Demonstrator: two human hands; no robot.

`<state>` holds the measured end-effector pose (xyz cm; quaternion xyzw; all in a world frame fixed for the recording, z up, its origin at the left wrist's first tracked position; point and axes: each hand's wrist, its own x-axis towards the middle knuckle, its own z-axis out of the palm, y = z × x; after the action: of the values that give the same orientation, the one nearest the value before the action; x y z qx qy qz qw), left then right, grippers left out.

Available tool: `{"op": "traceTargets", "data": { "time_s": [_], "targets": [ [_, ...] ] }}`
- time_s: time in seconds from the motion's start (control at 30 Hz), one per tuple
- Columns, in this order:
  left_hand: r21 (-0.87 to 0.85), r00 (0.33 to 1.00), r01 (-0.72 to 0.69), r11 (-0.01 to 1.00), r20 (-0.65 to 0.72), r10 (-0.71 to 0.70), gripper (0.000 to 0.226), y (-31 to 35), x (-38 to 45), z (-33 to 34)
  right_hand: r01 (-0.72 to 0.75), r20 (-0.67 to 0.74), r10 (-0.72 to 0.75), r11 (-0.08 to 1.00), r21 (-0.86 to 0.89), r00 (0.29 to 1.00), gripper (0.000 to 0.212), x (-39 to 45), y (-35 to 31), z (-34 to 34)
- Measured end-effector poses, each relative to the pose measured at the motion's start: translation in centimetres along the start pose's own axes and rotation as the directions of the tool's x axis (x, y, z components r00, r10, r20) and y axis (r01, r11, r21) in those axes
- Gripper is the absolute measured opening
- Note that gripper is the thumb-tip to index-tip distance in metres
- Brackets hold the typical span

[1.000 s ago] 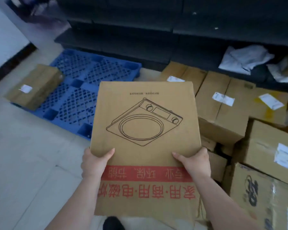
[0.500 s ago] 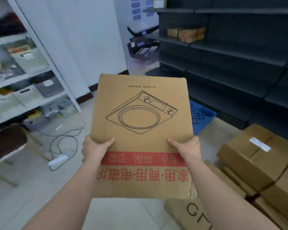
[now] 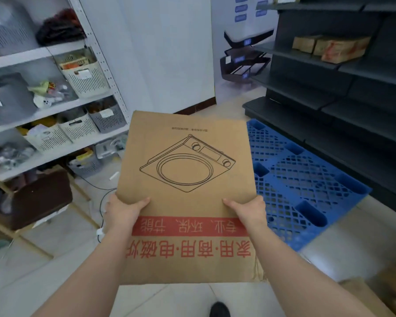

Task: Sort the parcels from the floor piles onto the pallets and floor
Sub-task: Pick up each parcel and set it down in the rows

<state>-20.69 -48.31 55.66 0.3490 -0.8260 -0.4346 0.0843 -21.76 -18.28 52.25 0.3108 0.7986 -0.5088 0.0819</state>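
Gripping a flat cardboard parcel (image 3: 188,197) by its two side edges, the person held it out in mid-frame, clear of the floor. The left hand (image 3: 121,212) clamped the left edge with the thumb lying across the printed face; the right hand (image 3: 249,211) did the same on the right edge, thumb on top. The fingers under the box were hidden, so how far they wrapped could not be told. The printed face, with its line drawing of a cooktop and a red band of characters, read upside down to the camera. A blue pallet (image 3: 306,179) lay on the floor at right of frame, partly hidden behind the parcel's right edge, with dark shelving (image 3: 341,88) behind it. White shelving (image 3: 55,106) with baskets filled the upper left, and a loose cable (image 3: 103,200) trailed on the tiles just left of the left hand. More brown boxes (image 3: 375,294) showed blurred at lower right. Judged risks: the grip sat low on the edges, near the body, so the far end could dip and the box slide out if the thumbs eased. The wide face also blocked the view of the floor ahead, making the cable or the pallet's near corner a likely trip or snag.
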Motion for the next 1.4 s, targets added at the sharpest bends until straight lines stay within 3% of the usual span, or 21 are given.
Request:
{"op": "traceTargets", "data": {
  "time_s": [0.27, 0.37, 0.47, 0.67, 1.0, 1.2, 1.4],
  "targets": [
    [0.014, 1.000, -0.006, 1.000, -0.001, 0.006, 0.093, 5.5, 15.6, 3.3, -0.036, 0.017, 0.036, 0.999, -0.038, 0.999, 0.101, 9.5, -10.0, 7.7],
    [0.039, 0.997, 0.015, 0.999, 0.077, -0.018, 0.098, 8.0, 21.5, 6.6, -0.072, -0.036, 0.071, 0.997, -0.034, 0.997, 0.100, 14.0, -12.9, 9.8],
    [0.065, 0.986, -0.023, 0.998, 0.165, 0.012, 0.117, 10.1, 28.7, 11.0, -0.126, -0.103, 0.124, 0.992, -0.005, 0.987, 0.102, 18.7, -15.5, 11.9],
    [0.201, 0.938, -0.167, 0.965, 0.333, 0.093, 0.094, 16.6, 39.8, 20.2, -0.263, -0.229, 0.280, 0.959, 0.103, 0.932, 0.109, 26.9, -19.2, 15.5],
    [0.253, 0.718, -0.376, 0.891, 0.688, 0.107, 0.094, 22.3, 45.9, 40.9, -0.507, -0.393, 0.587, 0.809, 0.296, 0.708, 0.110, 38.6, -16.5, 15.0],
    [0.288, 0.587, -0.395, 0.872, 0.810, -0.002, 0.096, 20.3, 48.3, 54.4, -0.634, -0.398, 0.705, 0.706, 0.316, 0.586, 0.111, 48.1, -11.2, 16.0],
    [0.384, 0.470, -0.477, 0.791, 0.872, -0.139, 0.107, 16.1, 52.0, 66.8, -0.716, -0.428, 0.770, 0.619, 0.324, 0.472, 0.106, 56.5, -5.7, 18.8]
  ]
}}
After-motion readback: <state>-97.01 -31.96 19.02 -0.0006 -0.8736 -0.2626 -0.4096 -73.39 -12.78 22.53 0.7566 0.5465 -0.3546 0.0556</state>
